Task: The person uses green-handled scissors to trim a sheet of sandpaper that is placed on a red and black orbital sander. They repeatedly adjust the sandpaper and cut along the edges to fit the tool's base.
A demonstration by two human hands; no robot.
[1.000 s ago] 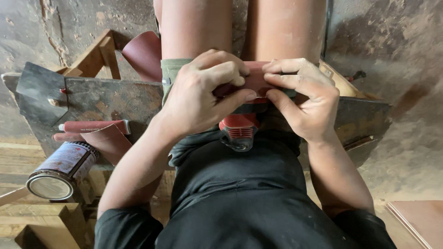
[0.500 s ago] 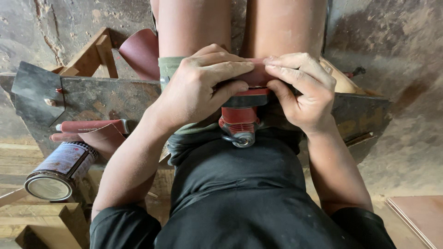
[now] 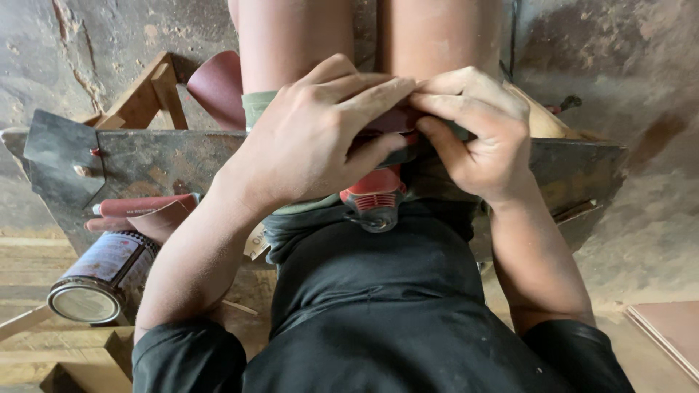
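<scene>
I look straight down at my lap. A red and dark power sander (image 3: 375, 198) rests between my thighs, its red rear end toward my black shirt. My left hand (image 3: 320, 138) lies over the top of the tool, fingers stretched right, pressing a dark reddish sheet of sandpaper (image 3: 397, 122) against it. My right hand (image 3: 477, 135) meets it from the right, fingertips pinching the same sheet at the tool's edge. Most of the tool and the sheet are hidden under both hands.
A dark, worn board (image 3: 145, 164) runs across under my legs. At the left lie a tipped tin can (image 3: 98, 280), rolled reddish sandpaper (image 3: 142, 207) and a curved reddish sheet (image 3: 218, 87). A wooden frame (image 3: 149, 98) stands behind. A plywood piece (image 3: 670, 331) is at the lower right.
The view has shifted slightly. My left fingers have slid further right over the tool, and both hands have closed in on the sandpaper sheet.
</scene>
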